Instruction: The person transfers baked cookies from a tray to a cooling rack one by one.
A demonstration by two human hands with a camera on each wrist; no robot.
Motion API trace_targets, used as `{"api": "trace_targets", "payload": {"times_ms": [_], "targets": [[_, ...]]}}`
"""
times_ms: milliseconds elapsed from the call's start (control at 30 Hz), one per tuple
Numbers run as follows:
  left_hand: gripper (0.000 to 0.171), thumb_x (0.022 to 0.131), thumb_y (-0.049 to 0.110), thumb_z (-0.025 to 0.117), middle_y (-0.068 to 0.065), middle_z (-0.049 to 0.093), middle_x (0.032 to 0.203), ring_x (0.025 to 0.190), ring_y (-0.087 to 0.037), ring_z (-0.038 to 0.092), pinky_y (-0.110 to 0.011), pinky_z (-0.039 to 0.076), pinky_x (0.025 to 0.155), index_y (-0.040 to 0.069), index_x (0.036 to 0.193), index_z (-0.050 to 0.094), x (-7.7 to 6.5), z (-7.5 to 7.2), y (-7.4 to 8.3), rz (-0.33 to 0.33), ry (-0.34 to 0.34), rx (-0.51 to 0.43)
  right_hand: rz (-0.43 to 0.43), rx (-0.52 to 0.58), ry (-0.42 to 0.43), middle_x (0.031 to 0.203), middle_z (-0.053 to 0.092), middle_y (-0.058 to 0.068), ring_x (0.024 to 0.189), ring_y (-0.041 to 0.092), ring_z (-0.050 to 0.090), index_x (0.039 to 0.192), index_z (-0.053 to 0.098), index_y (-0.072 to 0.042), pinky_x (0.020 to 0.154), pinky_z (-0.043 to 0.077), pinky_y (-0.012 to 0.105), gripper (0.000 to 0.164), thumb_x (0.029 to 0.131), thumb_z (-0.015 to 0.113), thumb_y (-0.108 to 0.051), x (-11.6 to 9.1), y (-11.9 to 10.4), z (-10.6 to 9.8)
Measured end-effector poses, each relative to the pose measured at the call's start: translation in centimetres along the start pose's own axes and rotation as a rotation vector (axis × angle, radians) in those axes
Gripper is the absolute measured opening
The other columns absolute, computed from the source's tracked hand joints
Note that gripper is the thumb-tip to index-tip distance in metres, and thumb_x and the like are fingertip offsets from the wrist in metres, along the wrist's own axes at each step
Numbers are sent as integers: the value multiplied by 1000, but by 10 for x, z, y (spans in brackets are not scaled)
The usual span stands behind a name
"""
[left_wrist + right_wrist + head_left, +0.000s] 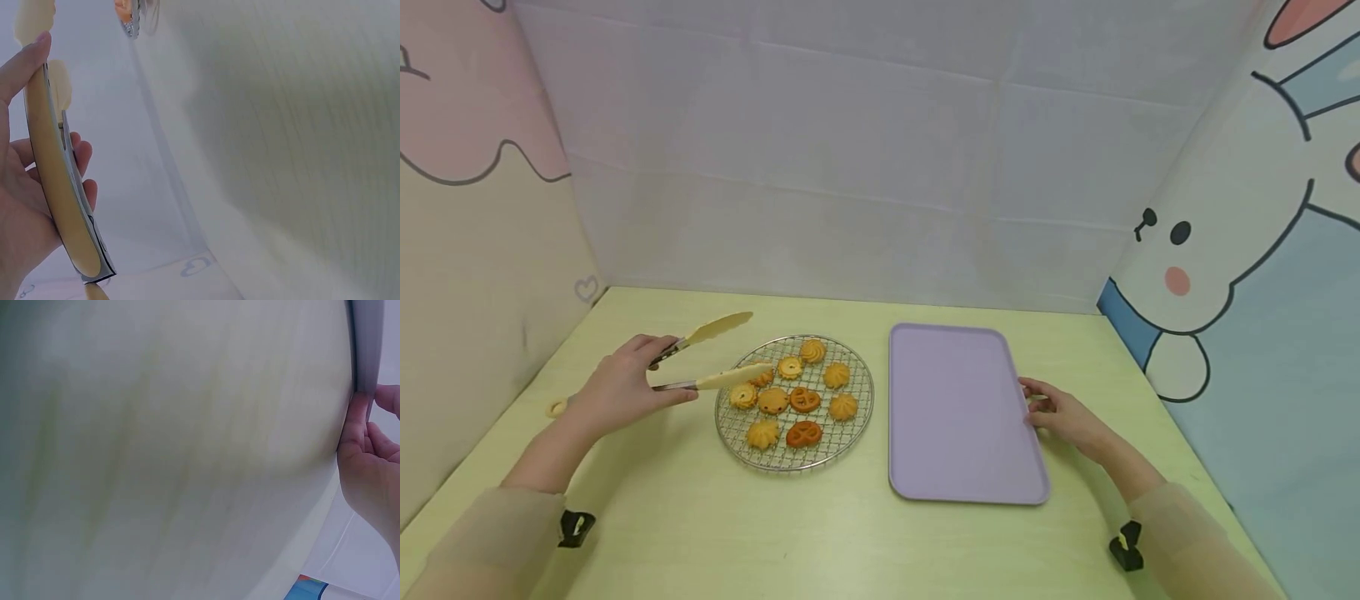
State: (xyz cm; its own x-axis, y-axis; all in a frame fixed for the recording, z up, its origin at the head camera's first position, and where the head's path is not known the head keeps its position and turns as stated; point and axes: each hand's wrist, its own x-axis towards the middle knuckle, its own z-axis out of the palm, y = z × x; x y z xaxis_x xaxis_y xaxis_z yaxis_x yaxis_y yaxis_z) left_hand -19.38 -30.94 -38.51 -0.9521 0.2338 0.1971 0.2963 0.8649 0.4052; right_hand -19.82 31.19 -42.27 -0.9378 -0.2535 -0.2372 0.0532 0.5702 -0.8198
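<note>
My left hand [625, 382] grips a pair of tongs [724, 326] with cream-coloured tips and metal arms. The tongs are spread apart with nothing between them, and their lower tip overlaps the left part of a round wire rack [838, 443] in the head view. On that rack lie several cookies: a pretzel-shaped cookie [804, 434], a bear-face cookie [772, 401] and swirled cookies [837, 375] among them. At the right, my right hand [1071, 423] pinches the right edge of a purple tray [962, 408], thumb above and fingers under the rim in the right wrist view.
Rack and tray stand side by side on a pale yellow-green table [820, 542]. A pale wall [880, 167] rises along its back edge. Side panels with cartoon drawings, including a rabbit [1195, 250], border the table left and right.
</note>
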Motion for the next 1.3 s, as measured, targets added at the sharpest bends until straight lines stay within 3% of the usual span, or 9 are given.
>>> {"api": "trace_targets", "payload": {"times_ms": [300,533,767,1033,1300], "targets": [[107,73,61,71,-37,33,132,107,-52,44,-67,36,83,-6,144,26,22,3,-12,-162,-27,-16,3,4,-6,132,40,22,105,25,46,146,28,-1,77,43,19,66,90,61,-11,1,1,0],[113,72,63,69,-42,28,133,116,-56,33,-68,30,83,-11,143,21,39,13,-23,-246,-24,-9,10,-2,-1,131,40,21,103,24,46,146,28,-1,76,43,20,66,90,62,-11,2,3,-1],[113,72,63,69,-43,29,131,117,-56,31,-70,29,81,-14,141,23,52,22,-40,-278,-28,-6,16,-2,-3,132,40,21,105,25,46,146,28,-2,77,43,20,66,91,61,-12,2,2,0],[115,72,65,68,-44,25,132,117,-59,29,-72,27,82,-13,143,20,58,33,-57,-319,-103,-13,11,-2,-5,131,39,22,104,25,46,146,28,0,76,43,20,65,90,61,-10,1,0,0],[112,73,62,69,-43,29,130,114,-58,32,-69,27,82,-14,141,23,64,42,-61,-322,-129,6,6,7,-6,132,39,22,103,23,46,146,28,0,77,44,20,65,90,61,-10,1,0,0]]}}
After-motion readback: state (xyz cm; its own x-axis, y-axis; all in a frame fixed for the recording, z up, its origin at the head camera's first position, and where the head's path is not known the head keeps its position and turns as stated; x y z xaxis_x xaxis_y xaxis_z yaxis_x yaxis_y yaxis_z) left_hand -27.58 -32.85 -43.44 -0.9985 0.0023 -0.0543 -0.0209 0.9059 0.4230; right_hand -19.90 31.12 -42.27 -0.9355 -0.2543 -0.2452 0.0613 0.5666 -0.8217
